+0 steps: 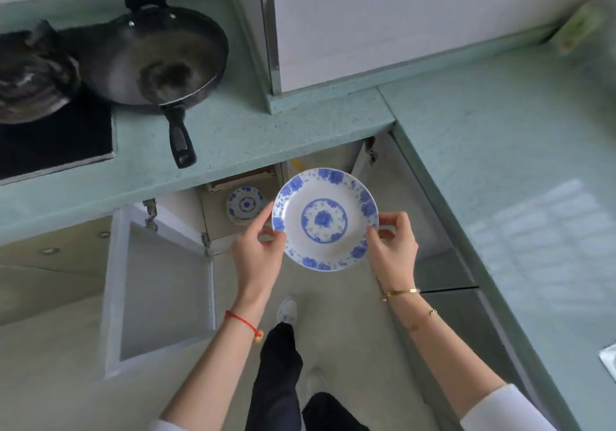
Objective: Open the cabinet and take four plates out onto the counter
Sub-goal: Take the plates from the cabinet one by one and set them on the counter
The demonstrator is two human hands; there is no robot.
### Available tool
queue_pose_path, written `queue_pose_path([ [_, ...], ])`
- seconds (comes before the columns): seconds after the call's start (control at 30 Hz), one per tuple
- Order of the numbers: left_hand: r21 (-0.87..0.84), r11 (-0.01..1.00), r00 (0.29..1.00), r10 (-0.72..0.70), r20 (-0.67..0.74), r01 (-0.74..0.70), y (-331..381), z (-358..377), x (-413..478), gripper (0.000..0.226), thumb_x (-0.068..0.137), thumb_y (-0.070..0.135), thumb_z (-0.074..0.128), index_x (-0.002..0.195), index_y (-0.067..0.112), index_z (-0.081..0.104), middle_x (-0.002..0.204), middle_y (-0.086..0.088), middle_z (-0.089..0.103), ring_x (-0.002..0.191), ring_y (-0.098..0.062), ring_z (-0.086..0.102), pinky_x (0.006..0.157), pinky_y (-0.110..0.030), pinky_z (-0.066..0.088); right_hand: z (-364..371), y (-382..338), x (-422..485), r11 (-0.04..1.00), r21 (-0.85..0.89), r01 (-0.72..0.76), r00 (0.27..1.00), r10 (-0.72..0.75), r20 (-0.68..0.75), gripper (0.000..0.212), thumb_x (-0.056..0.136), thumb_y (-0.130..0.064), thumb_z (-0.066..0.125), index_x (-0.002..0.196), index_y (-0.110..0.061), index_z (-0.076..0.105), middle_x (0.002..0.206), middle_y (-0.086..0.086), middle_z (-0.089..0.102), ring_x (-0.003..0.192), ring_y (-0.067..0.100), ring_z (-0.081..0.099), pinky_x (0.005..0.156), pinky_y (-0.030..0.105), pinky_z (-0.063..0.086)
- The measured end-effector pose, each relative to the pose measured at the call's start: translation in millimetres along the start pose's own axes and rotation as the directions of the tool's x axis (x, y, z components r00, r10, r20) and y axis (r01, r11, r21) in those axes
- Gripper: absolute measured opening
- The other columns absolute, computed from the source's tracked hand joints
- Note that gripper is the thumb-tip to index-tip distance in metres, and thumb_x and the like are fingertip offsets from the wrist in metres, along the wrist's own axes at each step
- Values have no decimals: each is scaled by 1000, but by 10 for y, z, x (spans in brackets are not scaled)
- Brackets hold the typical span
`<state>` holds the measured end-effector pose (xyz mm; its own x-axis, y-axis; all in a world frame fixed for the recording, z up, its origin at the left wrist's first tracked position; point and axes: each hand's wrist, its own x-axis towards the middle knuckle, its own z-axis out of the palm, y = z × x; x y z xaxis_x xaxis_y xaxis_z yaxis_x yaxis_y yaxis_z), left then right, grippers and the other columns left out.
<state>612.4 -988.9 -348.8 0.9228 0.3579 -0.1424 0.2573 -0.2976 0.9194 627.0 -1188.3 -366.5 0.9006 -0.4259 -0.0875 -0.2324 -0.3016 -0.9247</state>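
A white plate with blue flower pattern (325, 219) is held level in the air in front of the open cabinet, below counter height. My left hand (258, 250) pinches its left rim and my right hand (391, 247) pinches its right rim. Inside the cabinet (216, 210), under the counter edge, more plates of the same pattern (245, 204) sit in a stack. The cabinet door (160, 290) swings out to the left, fully open. The green speckled counter (233, 130) runs above the cabinet and turns along the right side.
A black frying pan (156, 60) rests on the counter beside a dark cooktop (56, 140), its handle (180, 140) pointing toward the counter edge. A pot (30, 87) stands on the cooktop. The right counter run (516, 180) is bare and wide. My legs and white shoe (287, 310) are below.
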Motion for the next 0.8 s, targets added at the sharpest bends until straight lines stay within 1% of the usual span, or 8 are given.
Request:
queue_pose_path([
  [0.13, -24, 997, 991, 81, 102, -79, 558, 107, 140, 52, 84, 0, 60, 131, 21, 65, 99, 8, 75, 73, 2, 65, 63, -3, 47, -333, -382, 130, 999, 46, -22, 993, 27, -111, 10, 84, -14, 64, 90, -15, 56, 87, -10, 66, 71, 10, 66, 56, 17, 54],
  [0.27, -18, 986, 963, 164, 212, -164, 1054, 277, 415, 50, 83, 2, 61, 130, 19, 65, 91, 6, 73, 74, -8, 65, 68, -16, 54, -559, -691, 283, 997, 72, -23, 963, 41, -266, 9, 84, -7, 63, 89, -10, 56, 85, -7, 64, 70, 12, 63, 59, 18, 52],
  [0.3, -22, 982, 952, 187, 244, -187, 1176, 337, 492, 50, 83, 3, 61, 131, 19, 65, 94, 7, 74, 76, -5, 66, 69, -19, 56, -598, -759, 336, 997, 74, -29, 952, 50, -303, 9, 85, -6, 62, 90, -8, 56, 86, -4, 64, 71, 15, 63, 61, 22, 52],
  [0.43, -67, 965, 900, 261, 349, -254, 1602, 643, 716, 50, 82, 0, 60, 128, 19, 67, 105, 8, 75, 76, 17, 64, 68, -7, 54, -786, -919, 531, 996, 63, -59, 895, 81, -438, 8, 86, -6, 60, 93, -5, 56, 88, 1, 63, 71, 20, 63, 64, 34, 54],
  [0.53, -96, 958, 853, 284, 438, -269, 1874, 947, 854, 47, 84, 2, 60, 126, 21, 68, 102, 13, 73, 77, 16, 63, 73, -12, 56, -978, -984, 714, 995, 59, -79, 840, 99, -533, 8, 87, -8, 61, 93, -6, 57, 91, 5, 65, 75, 24, 66, 62, 31, 54],
  [0.6, -104, 955, 827, 293, 480, -279, 2026, 1155, 923, 45, 84, 4, 61, 125, 23, 69, 99, 13, 74, 76, 4, 65, 73, -14, 56, -1107, -1011, 847, 994, 52, -92, 813, 106, -573, 8, 87, -8, 61, 93, -7, 57, 91, 4, 66, 76, 24, 66, 60, 26, 54],
  [0.67, -110, 952, 792, 298, 532, -285, 2153, 1428, 1007, 44, 85, 6, 62, 125, 23, 69, 99, 10, 75, 77, -6, 64, 71, -10, 54, -1253, -1017, 1005, 993, 46, -111, 781, 116, -613, 8, 87, -8, 60, 93, -9, 57, 89, 2, 65, 76, 21, 65, 58, 19, 50],
  [0.8, -84, 948, 734, 292, 614, -307, 2351, 1989, 1191, 46, 86, 9, 62, 129, 22, 66, 106, 6, 74, 76, -7, 64, 58, 0, 46, -1522, -996, 1376, 988, 32, -150, 752, 135, -645, 11, 86, -6, 60, 96, -11, 57, 94, 3, 65, 74, 13, 59, 53, 11, 47],
])
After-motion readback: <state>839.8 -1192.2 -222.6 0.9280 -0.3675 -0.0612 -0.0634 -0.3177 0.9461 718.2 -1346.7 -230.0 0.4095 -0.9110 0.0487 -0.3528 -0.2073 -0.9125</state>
